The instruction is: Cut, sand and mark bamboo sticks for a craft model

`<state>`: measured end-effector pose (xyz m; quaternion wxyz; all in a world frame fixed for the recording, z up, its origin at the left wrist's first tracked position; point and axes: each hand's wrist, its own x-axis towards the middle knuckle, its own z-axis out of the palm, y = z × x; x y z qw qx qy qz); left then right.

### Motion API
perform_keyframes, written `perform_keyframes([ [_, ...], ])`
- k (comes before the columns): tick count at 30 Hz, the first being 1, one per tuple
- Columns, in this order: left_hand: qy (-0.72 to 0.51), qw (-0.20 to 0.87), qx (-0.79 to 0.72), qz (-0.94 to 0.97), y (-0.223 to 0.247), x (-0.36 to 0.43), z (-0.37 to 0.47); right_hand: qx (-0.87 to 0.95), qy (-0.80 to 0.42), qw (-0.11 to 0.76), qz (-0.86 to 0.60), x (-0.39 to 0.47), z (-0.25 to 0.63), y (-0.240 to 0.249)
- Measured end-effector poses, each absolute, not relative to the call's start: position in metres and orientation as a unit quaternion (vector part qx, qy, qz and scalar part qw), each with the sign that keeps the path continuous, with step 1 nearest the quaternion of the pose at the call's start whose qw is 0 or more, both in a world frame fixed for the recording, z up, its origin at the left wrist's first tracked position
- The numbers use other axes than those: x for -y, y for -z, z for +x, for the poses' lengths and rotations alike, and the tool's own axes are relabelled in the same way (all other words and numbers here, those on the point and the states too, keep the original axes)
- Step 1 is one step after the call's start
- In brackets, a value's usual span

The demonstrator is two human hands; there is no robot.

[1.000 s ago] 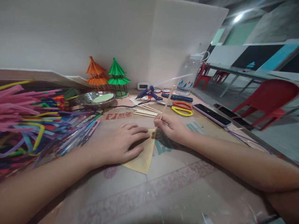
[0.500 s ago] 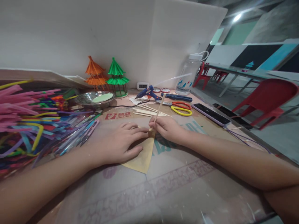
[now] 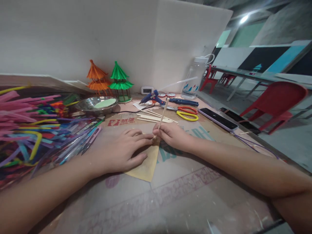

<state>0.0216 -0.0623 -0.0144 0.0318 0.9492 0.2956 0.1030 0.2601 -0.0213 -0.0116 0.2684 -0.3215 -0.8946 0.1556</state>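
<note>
My left hand (image 3: 130, 148) lies flat with its fingers spread over a yellow sheet of paper (image 3: 145, 165), pressing it on the plastic-covered table. A thin wooden stick (image 3: 163, 112) stands tilted in my right hand (image 3: 172, 135), pinched between thumb and fingers like a pencil. Its lower end is at the paper's right edge, mostly hidden by my fingers. Just beyond the hands lie several loose wooden sticks (image 3: 148, 118).
Pipe cleaners (image 3: 26, 123) heap up at left beside a metal bowl (image 3: 89, 105). Orange (image 3: 97, 79) and green (image 3: 120, 79) pagoda models stand behind. Farther back are a glue gun (image 3: 152, 97), scissors (image 3: 186, 112), a cutter (image 3: 184, 102), a bottle (image 3: 191, 78) and a phone (image 3: 217, 119).
The whole view has shifted slightly left. My left hand stays flat on the paper, and my right hand keeps hold of the stick in nearly the same pose.
</note>
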Motion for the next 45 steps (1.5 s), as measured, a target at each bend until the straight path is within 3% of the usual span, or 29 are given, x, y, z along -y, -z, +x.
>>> perform_keyframes([
  [45,-0.106,0.027,-0.298,0.948,0.014,0.0631,0.0215,0.896,-0.13,0.262,-0.333,0.0221,0.2594,0.012],
])
